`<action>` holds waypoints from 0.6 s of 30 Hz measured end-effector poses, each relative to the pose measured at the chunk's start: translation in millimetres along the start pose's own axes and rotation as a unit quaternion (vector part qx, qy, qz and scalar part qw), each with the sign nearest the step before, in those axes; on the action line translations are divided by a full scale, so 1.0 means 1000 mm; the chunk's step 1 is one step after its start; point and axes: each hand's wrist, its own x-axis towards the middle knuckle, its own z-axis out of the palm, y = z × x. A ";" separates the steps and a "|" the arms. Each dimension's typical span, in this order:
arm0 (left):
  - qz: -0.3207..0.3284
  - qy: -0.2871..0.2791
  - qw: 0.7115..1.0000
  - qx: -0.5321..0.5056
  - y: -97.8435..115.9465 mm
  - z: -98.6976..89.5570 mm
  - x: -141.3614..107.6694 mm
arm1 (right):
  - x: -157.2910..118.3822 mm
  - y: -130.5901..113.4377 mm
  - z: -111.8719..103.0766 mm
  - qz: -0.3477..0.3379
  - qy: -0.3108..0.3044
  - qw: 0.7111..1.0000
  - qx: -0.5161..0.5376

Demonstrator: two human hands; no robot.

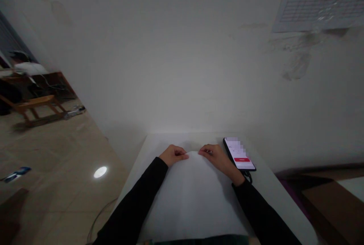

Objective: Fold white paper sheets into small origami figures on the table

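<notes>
Both hands pinch the far edge of a white sheet

The left hand [173,154] and right hand [216,158] are nearly closed, fingers and thumbs gripping the white sheet [190,199] as it lies on a white table [273,199]. A smartphone [239,154] with a black cable [248,176] lies just beside the right hand.

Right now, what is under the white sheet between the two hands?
The white sheet lies on a white table; the part beneath it is covered and cannot be seen.

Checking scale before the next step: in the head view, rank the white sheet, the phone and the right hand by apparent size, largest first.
1. White sheet
2. Phone and right hand: they look about alike, so I can't rank them.
</notes>
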 end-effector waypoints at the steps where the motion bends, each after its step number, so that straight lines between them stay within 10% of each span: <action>1: -0.002 0.000 1.000 0.002 -0.001 -0.002 0.000 | 0.000 0.000 0.000 0.002 -0.001 1.000 0.001; 18: 0.046 0.097 0.992 0.060 0.006 -0.009 -0.002 | 0.002 0.009 0.005 0.033 0.046 0.998 0.012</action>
